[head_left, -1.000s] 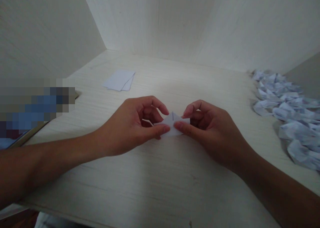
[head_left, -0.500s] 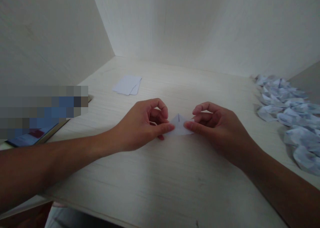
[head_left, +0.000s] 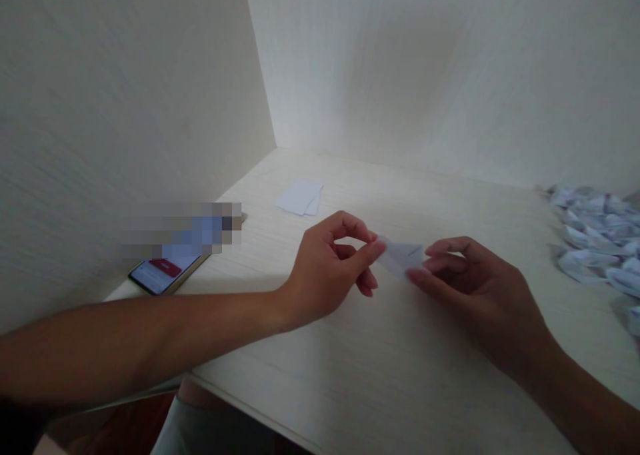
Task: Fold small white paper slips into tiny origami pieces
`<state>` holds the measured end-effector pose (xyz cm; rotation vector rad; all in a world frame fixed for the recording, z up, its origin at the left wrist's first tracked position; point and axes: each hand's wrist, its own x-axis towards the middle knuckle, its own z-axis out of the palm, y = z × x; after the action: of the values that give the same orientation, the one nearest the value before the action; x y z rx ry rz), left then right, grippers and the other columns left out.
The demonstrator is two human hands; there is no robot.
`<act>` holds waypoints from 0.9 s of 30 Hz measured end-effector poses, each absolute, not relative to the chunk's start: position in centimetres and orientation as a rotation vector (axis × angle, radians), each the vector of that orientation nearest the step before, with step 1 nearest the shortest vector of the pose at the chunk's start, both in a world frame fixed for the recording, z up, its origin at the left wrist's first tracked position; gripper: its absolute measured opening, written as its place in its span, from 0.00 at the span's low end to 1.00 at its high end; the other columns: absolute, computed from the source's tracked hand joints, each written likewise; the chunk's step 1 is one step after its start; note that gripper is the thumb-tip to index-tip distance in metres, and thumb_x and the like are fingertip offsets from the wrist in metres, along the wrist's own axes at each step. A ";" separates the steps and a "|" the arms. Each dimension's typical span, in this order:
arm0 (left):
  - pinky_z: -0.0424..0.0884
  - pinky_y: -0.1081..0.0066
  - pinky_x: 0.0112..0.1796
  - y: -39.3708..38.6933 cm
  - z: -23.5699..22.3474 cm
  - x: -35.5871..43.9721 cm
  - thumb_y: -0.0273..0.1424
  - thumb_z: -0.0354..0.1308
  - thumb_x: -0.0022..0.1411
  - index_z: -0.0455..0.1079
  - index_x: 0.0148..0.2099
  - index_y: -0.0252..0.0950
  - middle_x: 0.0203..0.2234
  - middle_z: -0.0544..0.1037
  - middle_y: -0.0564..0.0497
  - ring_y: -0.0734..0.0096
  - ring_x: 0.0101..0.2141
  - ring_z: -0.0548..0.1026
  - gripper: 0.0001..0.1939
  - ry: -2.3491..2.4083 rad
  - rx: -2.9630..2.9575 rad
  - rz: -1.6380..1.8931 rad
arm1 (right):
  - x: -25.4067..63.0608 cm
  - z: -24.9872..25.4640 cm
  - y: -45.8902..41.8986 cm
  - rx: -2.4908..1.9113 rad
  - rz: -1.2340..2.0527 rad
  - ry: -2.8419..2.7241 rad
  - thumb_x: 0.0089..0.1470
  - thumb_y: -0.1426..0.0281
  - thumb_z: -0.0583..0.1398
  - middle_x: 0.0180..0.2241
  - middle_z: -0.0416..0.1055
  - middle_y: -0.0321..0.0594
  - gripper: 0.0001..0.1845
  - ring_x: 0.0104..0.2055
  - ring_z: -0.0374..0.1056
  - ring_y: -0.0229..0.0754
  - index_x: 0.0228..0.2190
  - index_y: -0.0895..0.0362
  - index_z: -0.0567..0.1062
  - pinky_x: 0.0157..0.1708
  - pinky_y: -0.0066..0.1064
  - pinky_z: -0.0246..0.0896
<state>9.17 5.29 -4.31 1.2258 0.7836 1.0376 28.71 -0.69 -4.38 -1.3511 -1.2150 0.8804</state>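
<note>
So past the desk's [head_left: 320, 375] front edge, the left hand [head_left: 327, 272] has thumb and forefinger pinched on one corner of a small folded paper [head_left: 400, 256], other fingers loosely curled. Right hand [head_left: 493, 302] is half open, thumb on the paper's opposite end, can't tell if the fingers grip too. Paper's around mid-desk. Phone [head_left: 165, 268] by the left edge, paper pile [head_left: 600, 235] along the right, loose sheets [head_left: 299, 197] towards the back left corner.
</note>
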 end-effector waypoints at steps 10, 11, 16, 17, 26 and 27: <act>0.61 0.75 0.20 5.2 -4.5 8.6 0.35 0.71 0.59 0.82 0.39 0.39 0.18 0.69 0.57 0.78 0.19 0.64 0.07 0.861 1.647 1.016 | 28.2 -4.0 -1.2 -1.406 1.000 -1.433 0.51 0.54 0.72 0.24 0.74 0.37 0.18 0.26 0.66 0.40 0.23 0.54 0.78 0.25 0.31 0.62; 0.62 0.75 0.20 5.2 -4.6 8.6 0.35 0.71 0.58 0.83 0.39 0.39 0.19 0.70 0.56 0.77 0.20 0.65 0.08 0.872 1.653 1.007 | 28.3 -4.0 -1.2 -1.416 1.008 -1.438 0.52 0.54 0.72 0.24 0.74 0.37 0.19 0.27 0.66 0.40 0.23 0.54 0.78 0.26 0.31 0.62; 0.67 0.76 0.23 5.2 -4.8 8.5 0.36 0.73 0.57 0.83 0.41 0.40 0.26 0.75 0.53 0.76 0.24 0.69 0.10 0.855 1.640 0.990 | 28.3 -4.1 -1.3 -1.401 1.034 -1.451 0.53 0.55 0.71 0.25 0.75 0.37 0.18 0.27 0.66 0.39 0.23 0.55 0.78 0.28 0.31 0.62; 0.68 0.76 0.23 5.2 -4.8 8.4 0.36 0.73 0.57 0.83 0.41 0.39 0.27 0.75 0.53 0.76 0.24 0.70 0.10 0.846 1.632 0.989 | 28.3 -4.2 -1.3 -1.395 1.033 -1.455 0.54 0.55 0.70 0.25 0.75 0.37 0.18 0.28 0.67 0.39 0.24 0.55 0.79 0.28 0.32 0.63; 0.67 0.79 0.21 5.2 -4.1 8.6 0.32 0.75 0.53 0.82 0.40 0.36 0.28 0.75 0.54 0.79 0.23 0.70 0.12 0.799 1.577 0.950 | 28.3 -4.1 -1.5 -1.395 0.945 -1.515 0.57 0.60 0.68 0.27 0.77 0.38 0.12 0.28 0.69 0.40 0.26 0.55 0.81 0.28 0.32 0.64; 0.67 0.79 0.20 5.3 -4.0 8.6 0.33 0.75 0.52 0.82 0.39 0.36 0.28 0.75 0.54 0.79 0.23 0.70 0.12 0.798 1.579 0.941 | 28.2 -4.1 -1.5 -1.396 0.933 -1.521 0.57 0.61 0.68 0.26 0.77 0.38 0.12 0.28 0.69 0.40 0.26 0.55 0.81 0.28 0.32 0.64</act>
<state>8.58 5.25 -4.03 1.5785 0.7982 0.9409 28.23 -1.47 -4.10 -1.3959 -1.5214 0.9328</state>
